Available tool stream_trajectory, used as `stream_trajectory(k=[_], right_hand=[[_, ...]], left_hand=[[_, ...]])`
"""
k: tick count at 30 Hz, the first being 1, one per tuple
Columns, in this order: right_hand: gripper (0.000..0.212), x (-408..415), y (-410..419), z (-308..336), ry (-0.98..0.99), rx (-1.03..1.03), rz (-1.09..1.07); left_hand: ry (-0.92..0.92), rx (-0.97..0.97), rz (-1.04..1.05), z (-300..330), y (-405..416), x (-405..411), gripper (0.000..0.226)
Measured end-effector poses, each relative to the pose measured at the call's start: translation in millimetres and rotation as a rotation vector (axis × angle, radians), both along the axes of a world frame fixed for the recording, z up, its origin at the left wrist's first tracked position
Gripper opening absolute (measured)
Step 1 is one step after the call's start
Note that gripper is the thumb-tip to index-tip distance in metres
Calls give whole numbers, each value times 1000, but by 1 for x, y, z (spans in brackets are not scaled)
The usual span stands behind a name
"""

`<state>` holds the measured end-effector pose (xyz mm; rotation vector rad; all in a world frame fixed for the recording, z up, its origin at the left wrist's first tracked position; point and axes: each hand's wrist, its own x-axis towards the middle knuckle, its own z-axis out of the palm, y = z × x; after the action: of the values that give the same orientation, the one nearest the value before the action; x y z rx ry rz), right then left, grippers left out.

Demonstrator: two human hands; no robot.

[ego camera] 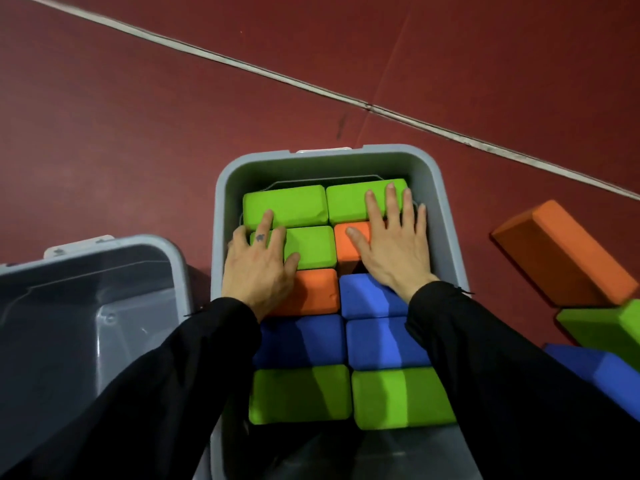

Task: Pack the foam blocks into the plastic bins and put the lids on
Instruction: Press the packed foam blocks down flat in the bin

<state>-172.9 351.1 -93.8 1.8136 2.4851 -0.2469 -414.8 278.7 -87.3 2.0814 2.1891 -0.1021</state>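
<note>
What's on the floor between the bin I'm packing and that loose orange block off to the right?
Nothing: in the head view, only bare red floor lies between the packed bin and the loose orange block.

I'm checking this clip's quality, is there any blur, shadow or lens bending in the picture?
Head view: the white floor line bows from wide-angle distortion; the loose orange block at the right edge is smeared by motion blur; the black sleeves shade the blue blocks; both hands are fairly sharp in the grey bin.
</note>
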Motion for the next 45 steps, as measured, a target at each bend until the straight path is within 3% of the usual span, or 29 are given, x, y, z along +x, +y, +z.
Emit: stream_trajectory(k=[4, 8, 10, 12, 13, 14, 16, 19, 26, 28, 30, 32, 35, 38, 42, 45], right_hand=[[80, 1, -10, 3, -28, -84, 6], [80, 11, -5, 17, 96, -224, 16], [71, 23, -16, 26, 332, -231, -103], [56, 32, -37, 40, 790, -254, -456], [49, 36, -48, 45, 994, -278, -641], [46, 39, -59, 50, 1084, -289, -746], [50, 50, -77, 50, 947, -298, -651], [73, 54, -100, 37, 544, -262, -373], [84, 13, -93, 24, 442, -321, -497], [83, 31, -97, 32, 491, -374, -369], [82, 51, -116, 45, 443, -286, -98], [90, 70, -140, 57, 306, -293, 239], [116, 93, -166, 48, -23, -352, 559], [120, 103, -178, 32, -196, -262, 560], [109, 105, -181, 35, -198, -133, 467], [98, 102, -187, 37, -194, -91, 465]], left_hand=[[115, -51, -50, 12, -5, 13, 66], [-114, -186, 43, 22, -8, 17, 68], [-409, -148, 126, 24, -24, 22, 66], [-898, 20, 476, 32, -39, 25, 56], [-1061, 138, 723, 34, -48, 27, 49], [-1095, 198, 878, 39, -54, 29, 45], [-854, 71, 702, 32, -70, 29, 55], [-505, -185, 354, 18, -99, 41, 88], [-225, -318, 211, 5, -96, 42, 133], [-169, -244, 129, 13, -103, 44, 127], [-138, -148, -114, 18, -122, 55, 120], [-90, -111, -354, 16, -146, 65, 123], [-20, -130, -426, 5, -161, 58, 123], [-27, -158, -406, 0, -169, 55, 112], [-6, -125, -348, 1, -181, 60, 88], [-37, -200, -210, 5, -192, 68, 81]])
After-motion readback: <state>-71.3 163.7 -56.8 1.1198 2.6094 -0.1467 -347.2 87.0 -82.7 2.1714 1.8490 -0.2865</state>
